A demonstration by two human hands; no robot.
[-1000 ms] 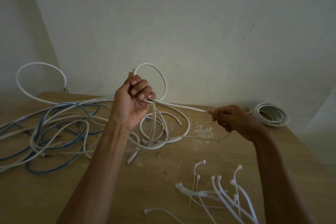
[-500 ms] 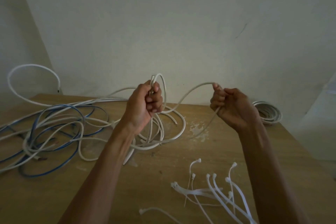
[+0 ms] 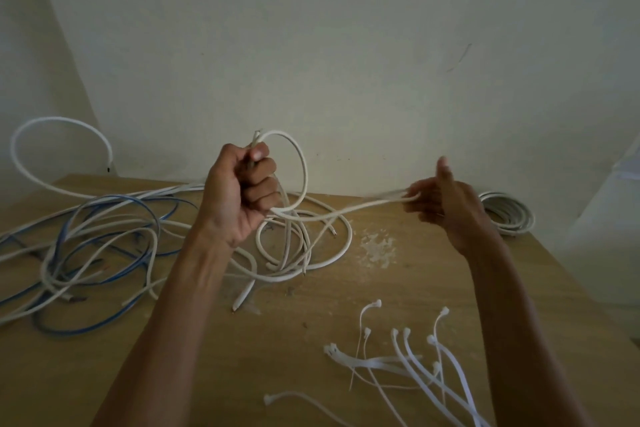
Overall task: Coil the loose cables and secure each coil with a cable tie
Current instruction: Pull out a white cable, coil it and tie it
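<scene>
My left hand (image 3: 242, 192) is raised above the wooden table (image 3: 294, 340) and grips a white cable (image 3: 301, 163), whose loop arches above the fist. From that fist the cable runs right to my right hand (image 3: 446, 208), whose fingers curl round it with the thumb pointing up. More turns of the same cable lie slack on the table below my left hand. Several white cable ties (image 3: 412, 357) are scattered at the front right.
A tangle of blue and white cables (image 3: 86, 239) covers the table's left side, with one white loop arching up against the wall. A finished white coil (image 3: 509, 215) lies at the back right corner. The wall stands close behind the table.
My right hand has moved out to the right and lower along the cable, drawing a length straight. My left hand stays raised, now holding a loop above the fist.
</scene>
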